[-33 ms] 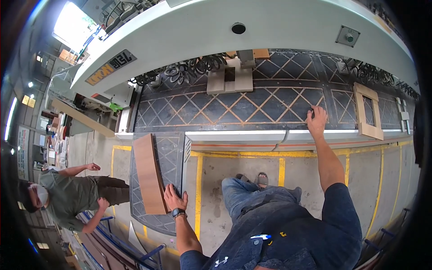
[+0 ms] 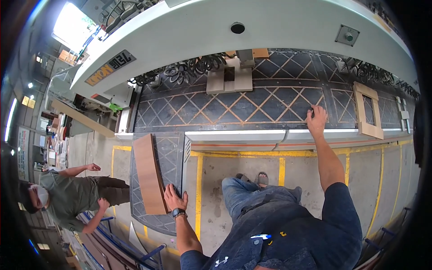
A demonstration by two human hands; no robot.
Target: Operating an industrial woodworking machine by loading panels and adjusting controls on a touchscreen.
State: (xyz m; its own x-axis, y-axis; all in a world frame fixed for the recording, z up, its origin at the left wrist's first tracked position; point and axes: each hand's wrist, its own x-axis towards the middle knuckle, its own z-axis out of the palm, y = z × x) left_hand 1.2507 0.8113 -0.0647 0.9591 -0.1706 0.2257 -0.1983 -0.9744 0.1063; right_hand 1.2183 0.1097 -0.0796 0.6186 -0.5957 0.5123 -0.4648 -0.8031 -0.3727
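Note:
My left hand (image 2: pixel 174 198) lies on a dark side table (image 2: pixel 170 155) with its fingers spread. The fingertips are next to the right edge of a long reddish-brown wooden panel (image 2: pixel 149 173), which has a narrower dark edge showing along its right side. Whether the fingers press on that panel I cannot tell. Over to the right, my right hand (image 2: pixel 317 120) rests at the front edge of the machine bed (image 2: pixel 270 121), fingers apart and a little bent. No object shows in it. Dark panels with a lattice of tan strips make up that bed.
Pale wooden frames lie on the bed, one at the centre (image 2: pixel 216 83) and one at the right (image 2: pixel 361 110). A white machine beam (image 2: pixel 288 27) with black coiled hoses (image 2: pixel 198 66) spans above. A masked co-worker (image 2: pixel 74 193) stands left, near blue rails (image 2: pixel 148 254).

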